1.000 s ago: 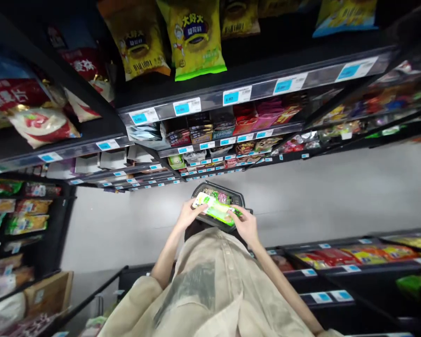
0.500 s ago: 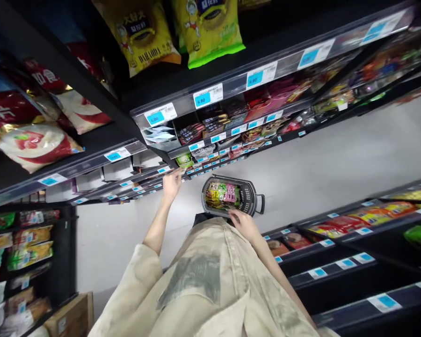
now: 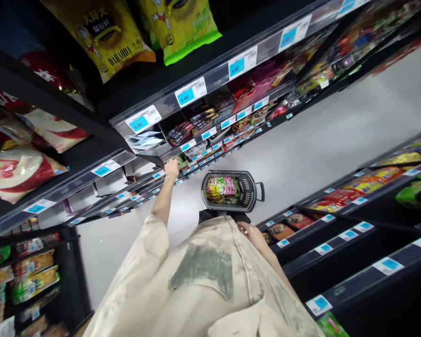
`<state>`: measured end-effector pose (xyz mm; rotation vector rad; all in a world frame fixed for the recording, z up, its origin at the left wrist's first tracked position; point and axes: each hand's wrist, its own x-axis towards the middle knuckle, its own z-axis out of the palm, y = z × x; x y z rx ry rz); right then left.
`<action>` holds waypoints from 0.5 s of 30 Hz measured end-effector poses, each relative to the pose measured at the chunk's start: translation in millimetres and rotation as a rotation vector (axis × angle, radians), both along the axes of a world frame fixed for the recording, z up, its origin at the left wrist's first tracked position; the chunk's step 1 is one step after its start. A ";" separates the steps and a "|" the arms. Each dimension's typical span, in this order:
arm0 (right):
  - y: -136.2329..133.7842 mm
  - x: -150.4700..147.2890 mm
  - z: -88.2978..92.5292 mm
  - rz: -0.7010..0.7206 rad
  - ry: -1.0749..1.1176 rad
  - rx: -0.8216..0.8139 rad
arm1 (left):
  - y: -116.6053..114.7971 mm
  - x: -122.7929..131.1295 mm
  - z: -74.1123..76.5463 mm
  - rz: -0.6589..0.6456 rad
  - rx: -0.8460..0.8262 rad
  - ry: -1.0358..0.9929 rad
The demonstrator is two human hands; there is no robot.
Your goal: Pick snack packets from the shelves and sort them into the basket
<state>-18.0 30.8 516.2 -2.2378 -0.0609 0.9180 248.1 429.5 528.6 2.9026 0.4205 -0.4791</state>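
My left hand (image 3: pixel 171 168) reaches to the edge of a lower shelf, beside a green packet (image 3: pixel 182 162); its fingertips are hidden, so I cannot see whether it grips anything. Close to the front of the beige jacket (image 3: pixel 231 229), my right hand (image 3: pixel 249 230) has its fingers curled, and what they hold, if anything, is too small to make out. A dark grey basket (image 3: pixel 246 192) stands on the floor ahead of my feet. Pink, yellow and green packets (image 3: pixel 228 186) lie in its left part.
A shelf rail (image 3: pixel 214 83) with price labels runs across above my left hand, with yellow snack bags (image 3: pixel 108 35) on top. Lower shelves (image 3: pixel 358 252) line the right side. More packets (image 3: pixel 35 283) hang at the lower left. Grey floor (image 3: pixel 319 140) stretches away between the shelves.
My left hand has moved in against the shelf by the green packet. My right hand has drawn back from the basket's edge toward the jacket. The view has shifted and turned slightly.
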 end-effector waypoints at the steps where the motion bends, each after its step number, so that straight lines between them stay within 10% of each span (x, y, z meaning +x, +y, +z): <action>1: -0.8 -0.8 -1.5 -0.014 0.005 -0.001 | -2.7 1.0 -1.5 -0.001 0.017 -0.007; 8: -16.5 -13.0 -27.2 -0.129 0.051 -0.029 | -37.0 -43.7 -17.3 -0.081 -0.031 -0.224; 15: -44.8 -36.2 -75.3 -0.223 0.238 -0.142 | -110.2 -198.6 -64.3 -0.256 -0.402 0.520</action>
